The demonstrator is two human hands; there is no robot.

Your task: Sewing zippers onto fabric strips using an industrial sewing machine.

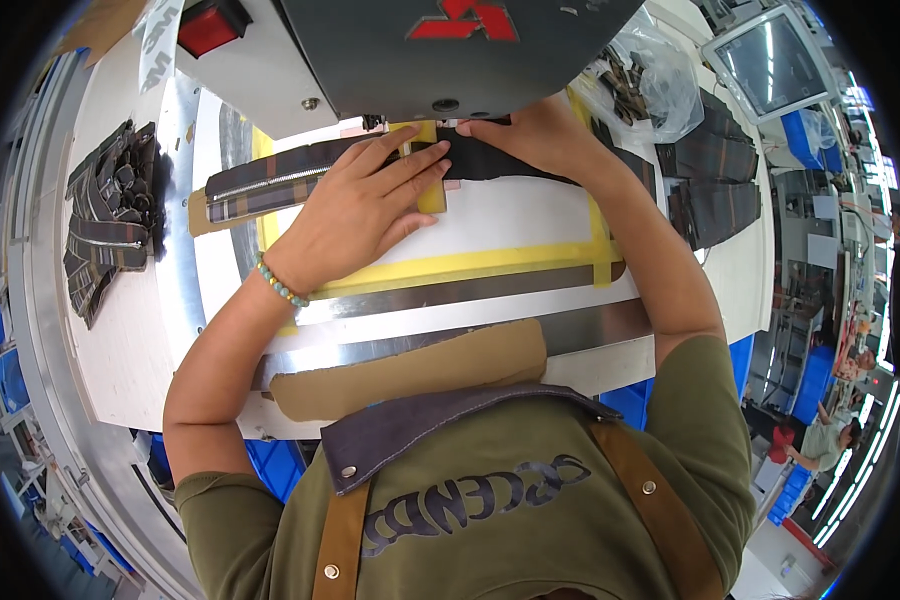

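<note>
My left hand point(355, 200) lies with its fingers stretched out over a dark plaid fabric piece with a metal zipper point(270, 180), beside the yellow-edged slot under a dark grey machine head point(450, 60). The fingertips rest near the machine's working point. My right hand point(540, 145) holds the black fabric strip point(490, 160) just right of that point, thumb on the cloth; its other fingers are partly hidden under the head. A tan template piece point(199, 216) shows beneath the zipper piece's left end. White sheet edged with yellow tape point(450, 262) lies below both hands.
A pile of plaid zipper pieces point(110, 220) lies at the left. Dark plaid panels point(710, 170) and a clear plastic bag point(660, 80) are on the right. A tan curved piece point(410, 370) lies at the near edge. A screen point(773, 62) stands far right.
</note>
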